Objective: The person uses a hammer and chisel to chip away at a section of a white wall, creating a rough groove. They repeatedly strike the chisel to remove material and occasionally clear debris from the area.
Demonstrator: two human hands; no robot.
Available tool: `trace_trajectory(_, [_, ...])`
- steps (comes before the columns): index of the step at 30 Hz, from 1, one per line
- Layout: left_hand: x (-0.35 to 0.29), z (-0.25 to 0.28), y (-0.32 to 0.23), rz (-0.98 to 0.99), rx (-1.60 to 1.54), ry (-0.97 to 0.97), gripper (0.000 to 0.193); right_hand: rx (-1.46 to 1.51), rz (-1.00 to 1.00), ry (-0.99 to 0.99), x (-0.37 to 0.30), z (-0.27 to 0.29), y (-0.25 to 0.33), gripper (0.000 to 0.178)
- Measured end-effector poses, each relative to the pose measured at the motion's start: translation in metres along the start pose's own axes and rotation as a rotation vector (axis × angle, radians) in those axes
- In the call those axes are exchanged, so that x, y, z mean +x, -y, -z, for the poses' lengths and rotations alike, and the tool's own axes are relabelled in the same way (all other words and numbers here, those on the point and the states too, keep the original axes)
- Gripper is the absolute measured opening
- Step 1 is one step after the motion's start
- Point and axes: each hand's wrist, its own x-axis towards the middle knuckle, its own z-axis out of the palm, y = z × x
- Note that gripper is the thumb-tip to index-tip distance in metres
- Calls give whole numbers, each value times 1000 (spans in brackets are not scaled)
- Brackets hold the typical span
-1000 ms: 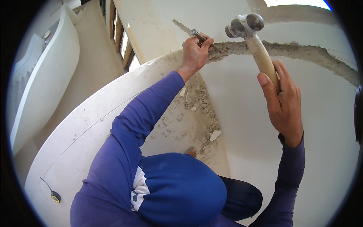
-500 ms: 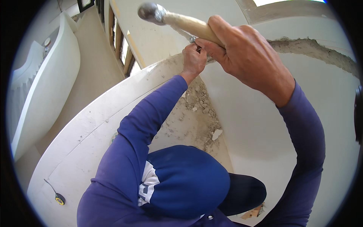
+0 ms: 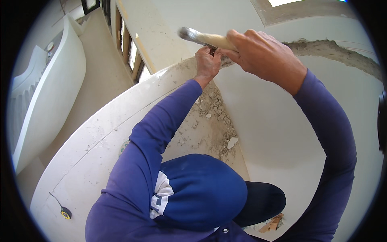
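Observation:
My right hand (image 3: 268, 58) is closed round the wooden handle of a hammer (image 3: 217, 40). Its metal head, blurred by motion, points to the left, just above my left hand (image 3: 207, 64). That hand is a fist on a metal chisel (image 3: 212, 49), which is mostly hidden by the fingers and the hammer. Both hands are at the corner where the white wall meets the curved ledge. A rough, chipped groove (image 3: 328, 47) runs along the wall to the right of them.
Broken rubble (image 3: 215, 107) lies on the ledge (image 3: 86, 129) below my left hand. A yellow and black tape measure (image 3: 65, 212) lies at the lower left. Beyond the ledge's edge is a drop toward a curved white stair parapet (image 3: 60, 84). Wood scraps (image 3: 273, 223) lie near my knee.
The hammer head has come down and to the right, closer to my left fist. My right forearm has shifted a little outward. The left hand keeps its place on the chisel.

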Motion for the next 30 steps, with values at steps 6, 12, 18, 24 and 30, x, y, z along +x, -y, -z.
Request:
trace_trajectory(6, [-3,8,-1,-143,97,-61,29,109,188,-211,14,38,26,31])
trace_trajectory(12, [0,8,2,-165,145,-46,27,109,183,-266,2,7,9,34])
trace_trajectory(18, [0,-3,-19,-84,41,-1,22,22,52,-159,-3,30,5,29])
trace_trajectory(24, [6,7,-3,-132,138,73,25,300,174,-439,-7,16,22,32])
trace_trajectory(30, [1,-7,-12,-59,54,61,19,91,-65,-76,-14,10,-5,36])
